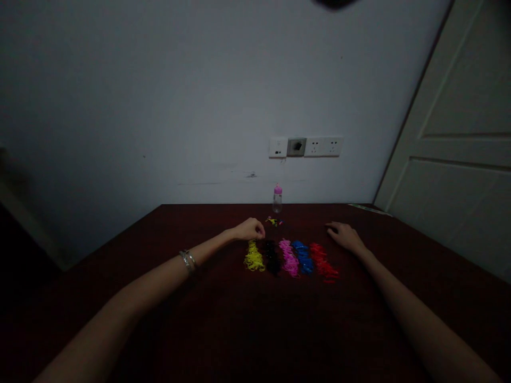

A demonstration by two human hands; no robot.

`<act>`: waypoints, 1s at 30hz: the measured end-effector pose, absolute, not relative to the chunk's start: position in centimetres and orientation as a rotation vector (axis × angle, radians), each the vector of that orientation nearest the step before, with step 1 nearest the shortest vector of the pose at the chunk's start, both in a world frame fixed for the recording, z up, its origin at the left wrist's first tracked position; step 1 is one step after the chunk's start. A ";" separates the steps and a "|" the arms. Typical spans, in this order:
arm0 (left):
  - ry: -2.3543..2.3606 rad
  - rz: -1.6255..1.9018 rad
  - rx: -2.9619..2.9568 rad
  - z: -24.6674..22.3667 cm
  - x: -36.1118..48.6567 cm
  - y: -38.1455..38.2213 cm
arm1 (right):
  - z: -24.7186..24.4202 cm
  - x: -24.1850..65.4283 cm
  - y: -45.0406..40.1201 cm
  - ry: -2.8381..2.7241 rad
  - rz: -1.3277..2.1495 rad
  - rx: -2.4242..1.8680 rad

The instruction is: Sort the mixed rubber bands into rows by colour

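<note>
My left hand (pixel 249 230) is just above the far end of a yellow pile of small elastic bands (pixel 254 257). Its fingers are closed in a pinch, and whatever may be between the fingertips is too small and dark to make out. My right hand (pixel 344 236) lies on the table with its fingers stretched out, beyond the red bands (pixel 322 261). Between the two hands run further piles: black bands (pixel 272 258), pink bands (pixel 289 258) and blue bands (pixel 303 257). A small mixed-colour heap (pixel 274 221) sits farther back.
A clear bottle with a pink cap (pixel 277 199) stands at the back of the dark red table (pixel 247 324). Behind it rises a white wall with a row of sockets (pixel 306 147). A pale panelled door (pixel 459 138) borders the right side.
</note>
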State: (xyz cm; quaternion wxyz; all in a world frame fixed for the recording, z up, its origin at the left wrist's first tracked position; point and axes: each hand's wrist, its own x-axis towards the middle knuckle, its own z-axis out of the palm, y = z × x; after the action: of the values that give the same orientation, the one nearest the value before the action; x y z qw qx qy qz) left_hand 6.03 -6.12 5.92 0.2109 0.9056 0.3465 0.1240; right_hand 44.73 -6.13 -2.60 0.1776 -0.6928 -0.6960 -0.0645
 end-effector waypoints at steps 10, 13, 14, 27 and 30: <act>0.910 0.376 2.437 4.7 6.1 -6.0 | -2.4 44.8 -6.2 -1.981 -0.181 -1.946; 0.951 0.387 2.354 4.7 6.0 -5.7 | -2.4 44.7 -6.2 -1.975 -0.181 -1.953; 0.953 0.367 2.329 4.8 6.0 -5.6 | -2.4 44.7 -6.2 -1.975 -0.179 -1.955; 0.798 -0.090 2.355 6.2 7.8 -5.8 | -2.4 44.8 -6.3 -1.995 -0.190 -1.954; 0.798 -0.121 2.371 5.8 8.3 -5.6 | -2.4 44.8 -6.4 -1.991 -0.193 -1.952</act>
State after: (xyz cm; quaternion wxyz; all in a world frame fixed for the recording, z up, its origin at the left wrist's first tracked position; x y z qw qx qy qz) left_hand 8.32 -5.58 5.84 0.3132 0.8990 0.3026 -0.0461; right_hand 44.80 -6.36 -2.37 0.1728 -0.6879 -0.7016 -0.0681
